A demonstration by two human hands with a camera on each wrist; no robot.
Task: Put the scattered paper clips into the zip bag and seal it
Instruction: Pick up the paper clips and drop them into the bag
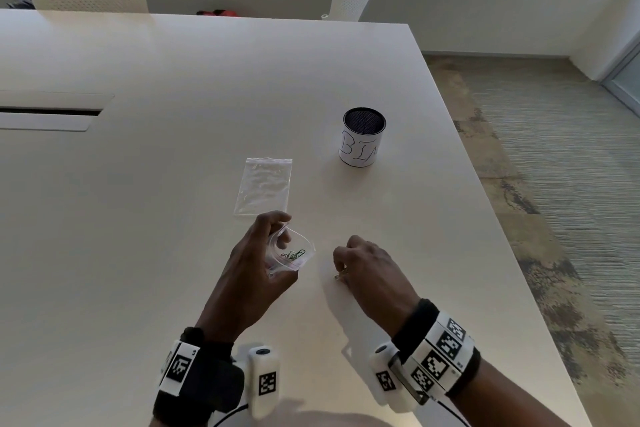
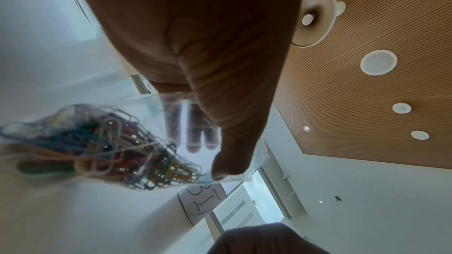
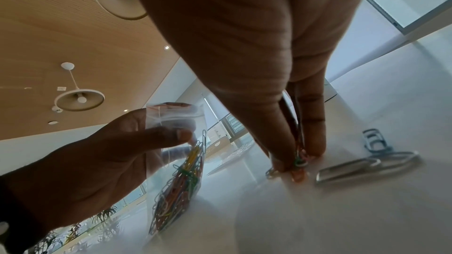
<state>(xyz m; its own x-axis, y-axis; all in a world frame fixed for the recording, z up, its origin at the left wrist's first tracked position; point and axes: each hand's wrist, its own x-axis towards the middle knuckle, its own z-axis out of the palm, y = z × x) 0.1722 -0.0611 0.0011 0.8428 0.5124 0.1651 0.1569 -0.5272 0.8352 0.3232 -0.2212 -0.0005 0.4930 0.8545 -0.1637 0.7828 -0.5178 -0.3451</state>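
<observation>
White table (image 1: 173,184) is noted, with chairs behind. Collection is judged in hand: the bag (image 3: 175,161), mouth open and holding many clips, is pinched by the left hand (image 1: 256,274). Clips (image 3: 299,161) are pinched on the table by the right hand (image 1: 367,270); loose clips (image 3: 367,165) lie beside. Transfer is required next. A spare bag (image 1: 263,185) and a bin (image 1: 362,137) stand well apart, obstructing nothing.

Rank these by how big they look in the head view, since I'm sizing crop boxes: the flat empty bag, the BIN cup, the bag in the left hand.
1. Flat empty bag
2. BIN cup
3. Held bag, crumpled and partly hidden by the left hand; its true size is unsure.
</observation>
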